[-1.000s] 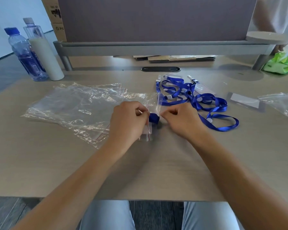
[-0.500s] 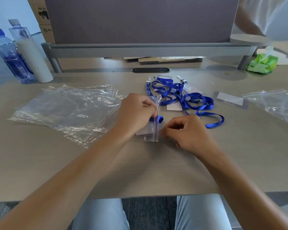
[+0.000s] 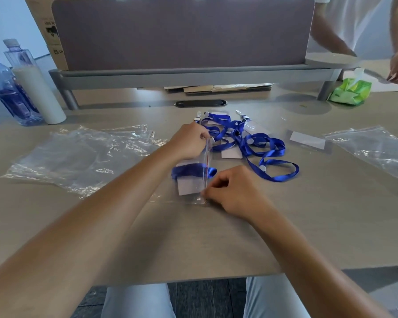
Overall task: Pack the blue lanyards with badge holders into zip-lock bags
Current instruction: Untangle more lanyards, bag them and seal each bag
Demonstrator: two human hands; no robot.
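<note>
Blue loop: lanyard (image 3: 193, 169) sat folded inside the bag (image 3: 194, 180) at frame centre, its white badge holder (image 3: 187, 188) with it, and a tip of ribbon poked out past the red zip line.
Change: half a second earlier the ribbon was a small blue wad right at the mouth; by now most of it was in, and the bag lay flat on the desk (image 3: 193, 237).
Left hand: left hand (image 3: 189, 143) pinched the upper end of the zip strip, fingers curled on it.
Right hand: right hand (image 3: 230, 191) was curled at the lower end of the strip, thumb and finger apparently nipping the corner; the exact contact was hidden by the knuckles.
Meaning: insertion looked all but done, and sealing seemed next, though that stray tip could have fouled the zip.
Waiting: pile (image 3: 251, 143) of loose lanyards just right of centre, touching nothing in hand.
Spare stock: empty bags (image 3: 83, 154) centre left, one more (image 3: 375, 148) at the right edge.
Upper left: bottles (image 3: 16, 88) stood well apart.
</note>
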